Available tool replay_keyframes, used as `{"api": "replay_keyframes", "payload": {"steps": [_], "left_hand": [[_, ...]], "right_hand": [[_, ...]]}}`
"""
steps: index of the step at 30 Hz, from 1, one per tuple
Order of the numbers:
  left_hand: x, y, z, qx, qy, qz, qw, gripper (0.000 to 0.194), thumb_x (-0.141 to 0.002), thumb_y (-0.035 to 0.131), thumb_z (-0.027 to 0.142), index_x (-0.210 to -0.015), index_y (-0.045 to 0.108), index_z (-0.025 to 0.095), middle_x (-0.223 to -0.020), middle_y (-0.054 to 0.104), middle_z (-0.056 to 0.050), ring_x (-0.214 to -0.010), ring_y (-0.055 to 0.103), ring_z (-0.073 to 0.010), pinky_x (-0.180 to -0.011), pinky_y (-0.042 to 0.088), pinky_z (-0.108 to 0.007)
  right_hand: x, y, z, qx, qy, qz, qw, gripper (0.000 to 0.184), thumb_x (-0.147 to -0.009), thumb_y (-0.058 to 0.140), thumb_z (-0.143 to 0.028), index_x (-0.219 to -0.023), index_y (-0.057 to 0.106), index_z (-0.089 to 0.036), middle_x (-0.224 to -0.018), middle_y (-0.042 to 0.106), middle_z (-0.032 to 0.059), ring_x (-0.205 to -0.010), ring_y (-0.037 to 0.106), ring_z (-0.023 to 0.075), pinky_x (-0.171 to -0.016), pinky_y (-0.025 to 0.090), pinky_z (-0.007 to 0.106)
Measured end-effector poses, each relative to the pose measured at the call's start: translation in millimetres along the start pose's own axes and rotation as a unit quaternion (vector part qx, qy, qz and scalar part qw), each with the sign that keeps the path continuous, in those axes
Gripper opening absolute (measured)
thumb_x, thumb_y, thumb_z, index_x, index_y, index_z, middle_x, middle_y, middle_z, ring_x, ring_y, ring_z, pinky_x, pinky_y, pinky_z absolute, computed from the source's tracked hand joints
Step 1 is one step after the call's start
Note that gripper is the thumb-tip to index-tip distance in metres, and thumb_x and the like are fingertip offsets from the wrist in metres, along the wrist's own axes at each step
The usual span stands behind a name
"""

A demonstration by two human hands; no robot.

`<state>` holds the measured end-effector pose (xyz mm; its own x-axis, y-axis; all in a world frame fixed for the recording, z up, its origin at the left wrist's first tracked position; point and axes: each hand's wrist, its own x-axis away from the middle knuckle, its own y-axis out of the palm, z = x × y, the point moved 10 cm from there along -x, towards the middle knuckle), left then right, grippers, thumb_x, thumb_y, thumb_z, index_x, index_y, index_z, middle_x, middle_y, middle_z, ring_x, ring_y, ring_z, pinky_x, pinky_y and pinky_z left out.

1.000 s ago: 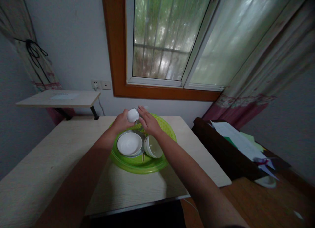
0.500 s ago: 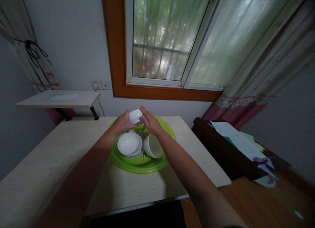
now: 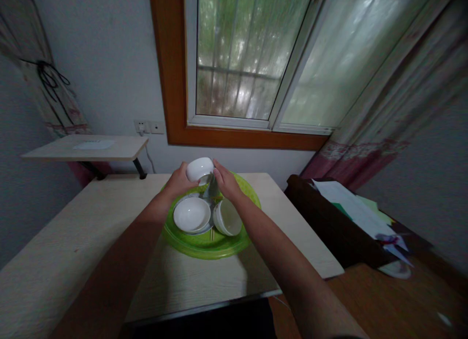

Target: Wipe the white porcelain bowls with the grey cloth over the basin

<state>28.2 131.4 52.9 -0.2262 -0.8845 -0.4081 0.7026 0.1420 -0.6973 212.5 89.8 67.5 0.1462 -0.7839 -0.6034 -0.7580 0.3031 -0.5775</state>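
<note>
Left hand: grips glossy white round bowl, left side.
Right hand: steadies bowl, right side.
Held bowl: above round green tray, far half.
Tray, near right edge: tilted white bowl.

Tray: green; bowls: white; desk: pale wood grain; window frame: orange-brown; right curtain: pale, floral band, pink-red hem

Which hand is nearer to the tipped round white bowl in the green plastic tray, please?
The right hand is just beyond the tipped bowl; the left hand is farther, leftward.
</note>
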Motion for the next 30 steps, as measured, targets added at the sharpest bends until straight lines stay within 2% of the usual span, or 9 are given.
{"api": "replay_keyframes", "payload": {"steps": [4, 8, 11, 14, 17, 20, 23, 26, 30], "left_hand": [[-3, 0.4, -6, -0.004, -0.008, 0.010, 1.000, 0.055, -0.068, 0.076, 0.049, -0.107, 0.049, 0.020, -0.099, 0.069, -0.009, -0.085, 0.066, -0.0240, -0.067, 0.047, -0.031], [-3, 3.1, -4, 0.008, 0.006, 0.002, 1.000, 0.057, -0.068, 0.076, 0.049, -0.110, 0.050, 0.019, -0.100, 0.070, -0.010, -0.088, 0.068, -0.0261, -0.070, 0.050, -0.033], [-1, 7.5, 5, 0.021, 0.037, -0.023, 0.999, 0.062, -0.067, 0.078, 0.044, -0.116, 0.051, 0.019, -0.106, 0.072, -0.011, -0.093, 0.070, -0.0275, -0.076, 0.053, -0.036], [3, 9.1, 19, 0.029, 0.083, -0.034, 0.996, 0.063, -0.068, 0.076, 0.038, -0.123, 0.052, 0.018, -0.118, 0.071, -0.013, -0.103, 0.070, -0.0285, -0.085, 0.055, -0.037], [5, 9.2, 20, -0.001, 0.068, -0.033, 0.997, 0.058, -0.070, 0.074, 0.036, -0.120, 0.054, 0.018, -0.113, 0.072, -0.013, -0.099, 0.070, -0.0282, -0.081, 0.054, -0.036], [6, 11.1, 17, -0.026, 0.048, -0.044, 0.998, 0.053, -0.069, 0.076, 0.041, -0.112, 0.054, 0.019, -0.102, 0.072, -0.011, -0.090, 0.070, -0.0274, -0.072, 0.051, -0.033], [5, 10.0, 13, -0.029, 0.038, -0.046, 0.998, 0.053, -0.067, 0.077, 0.044, -0.107, 0.053, 0.020, -0.099, 0.071, -0.010, -0.088, 0.069, -0.0269, -0.068, 0.048, -0.032], [2, 2.9, 7, -0.014, 0.027, -0.015, 0.999, 0.051, -0.069, 0.077, 0.045, -0.105, 0.051, 0.020, -0.098, 0.069, -0.009, -0.086, 0.067, -0.0248, -0.067, 0.047, -0.031], [-2, -4.3, -4, 0.009, -0.004, 0.025, 1.000, 0.053, -0.068, 0.077, 0.047, -0.105, 0.049, 0.020, -0.096, 0.068, -0.008, -0.083, 0.065, -0.0224, -0.065, 0.045, -0.029]], "right_hand": [[2, 1, -19, 0.016, -0.063, -0.008, 0.998, 0.056, -0.107, 0.034, -0.046, -0.156, 0.043, -0.021, -0.161, 0.043, 0.0080, -0.149, 0.042, 0.0220, -0.126, 0.033, 0.045], [9, 8, -48, 0.039, -0.149, -0.030, 0.988, 0.051, -0.106, 0.039, -0.037, -0.155, 0.045, -0.022, -0.164, 0.038, 0.0073, -0.154, 0.033, 0.0210, -0.128, 0.030, 0.046], [14, 18, -66, 0.056, -0.200, -0.057, 0.976, 0.049, -0.105, 0.044, -0.035, -0.151, 0.050, -0.020, -0.162, 0.042, 0.0089, -0.156, 0.029, 0.0222, -0.128, 0.029, 0.048], [15, 23, -72, 0.058, -0.219, -0.071, 0.971, 0.049, -0.105, 0.044, -0.034, -0.151, 0.051, -0.020, -0.161, 0.044, 0.0091, -0.156, 0.029, 0.0225, -0.129, 0.026, 0.049], [11, 20, -63, 0.039, -0.190, -0.058, 0.979, 0.049, -0.106, 0.040, -0.037, -0.153, 0.047, -0.024, -0.162, 0.041, 0.0062, -0.156, 0.029, 0.0210, -0.129, 0.025, 0.049], [4, 12, -43, 0.008, -0.126, -0.024, 0.992, 0.052, -0.107, 0.034, -0.044, -0.154, 0.047, -0.023, -0.163, 0.040, 0.0067, -0.154, 0.032, 0.0209, -0.129, 0.026, 0.047], [0, 4, -16, -0.027, -0.043, 0.013, 0.999, 0.059, -0.106, 0.031, -0.054, -0.153, 0.048, -0.022, -0.160, 0.045, 0.0082, -0.150, 0.040, 0.0223, -0.128, 0.029, 0.046], [0, 1, 5, -0.047, 0.027, 0.031, 0.998, 0.066, -0.104, 0.029, -0.061, -0.152, 0.051, -0.021, -0.154, 0.052, 0.0101, -0.145, 0.048, 0.0249, -0.125, 0.034, 0.048], [1, 3, 5, -0.042, 0.027, 0.023, 0.998, 0.067, -0.104, 0.030, -0.060, -0.152, 0.049, -0.017, -0.155, 0.050, 0.0123, -0.145, 0.048, 0.0253, -0.125, 0.033, 0.046]]}}
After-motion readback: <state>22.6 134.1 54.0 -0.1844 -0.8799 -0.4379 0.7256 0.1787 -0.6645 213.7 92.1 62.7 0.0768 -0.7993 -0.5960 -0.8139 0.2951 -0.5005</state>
